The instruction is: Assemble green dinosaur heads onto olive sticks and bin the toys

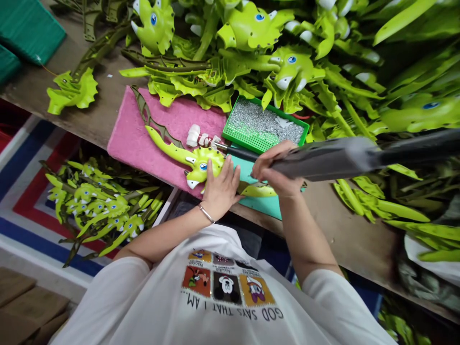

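Note:
On the pink cloth mat (140, 112) lies a lime-green toy bow (172, 152) with a horned dinosaur head and olive inner parts. My left hand (221, 189) rests flat on the head, fingers spread. One limb of the bow (257, 190) extends right over the turquoise mat (246, 167). My right hand (278, 167) is wrapped around a grey powered screwdriver (323, 160), blurred by motion, above that limb. Its bit is hard to make out. A black-handled tool (242, 153) with a metal shaft lies behind the toy, near white wrapped pieces (194, 136).
A green tray (265, 140) of small silver screws stands behind the mats. Green toy parts (247, 28) are heaped along the back and right. A lone head piece (74, 91) lies left. Below the table edge, several toys (104, 206) pile up on a striped sheet (28, 191).

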The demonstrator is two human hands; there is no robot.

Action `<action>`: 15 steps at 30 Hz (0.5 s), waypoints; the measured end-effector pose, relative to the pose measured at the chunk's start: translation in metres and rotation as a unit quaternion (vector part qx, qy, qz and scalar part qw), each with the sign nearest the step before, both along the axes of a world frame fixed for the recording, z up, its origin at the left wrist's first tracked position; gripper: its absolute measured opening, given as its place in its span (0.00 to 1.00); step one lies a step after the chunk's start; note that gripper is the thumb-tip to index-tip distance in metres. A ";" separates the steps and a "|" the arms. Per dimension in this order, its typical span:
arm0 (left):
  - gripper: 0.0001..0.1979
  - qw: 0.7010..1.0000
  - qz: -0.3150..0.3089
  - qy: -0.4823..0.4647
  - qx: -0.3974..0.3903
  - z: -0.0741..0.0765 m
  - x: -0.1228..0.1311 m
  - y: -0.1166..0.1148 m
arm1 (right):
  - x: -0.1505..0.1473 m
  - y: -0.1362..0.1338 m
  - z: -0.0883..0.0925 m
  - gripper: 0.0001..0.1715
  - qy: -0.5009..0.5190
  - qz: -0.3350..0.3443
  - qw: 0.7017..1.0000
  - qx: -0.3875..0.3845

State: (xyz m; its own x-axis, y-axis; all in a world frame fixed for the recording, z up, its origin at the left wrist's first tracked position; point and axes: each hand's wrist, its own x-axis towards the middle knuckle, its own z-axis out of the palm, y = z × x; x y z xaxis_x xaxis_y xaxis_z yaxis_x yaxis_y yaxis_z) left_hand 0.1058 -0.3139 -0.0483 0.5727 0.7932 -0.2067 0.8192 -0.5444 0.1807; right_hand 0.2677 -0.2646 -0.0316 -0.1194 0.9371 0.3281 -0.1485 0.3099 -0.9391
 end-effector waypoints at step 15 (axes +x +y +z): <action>0.43 1.000 0.018 -0.003 0.004 0.001 0.001 0.000 | -0.007 0.089 -0.033 0.23 0.017 -0.337 0.939 0.063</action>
State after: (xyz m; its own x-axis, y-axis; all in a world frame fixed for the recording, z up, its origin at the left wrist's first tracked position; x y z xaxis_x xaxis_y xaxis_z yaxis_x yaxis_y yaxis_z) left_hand 0.1069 -0.3142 -0.0470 0.5455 0.8148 -0.1962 0.8368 -0.5167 0.1810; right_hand 0.2602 -0.1752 -0.0644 0.4990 0.7504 0.4334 0.0911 0.4520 -0.8874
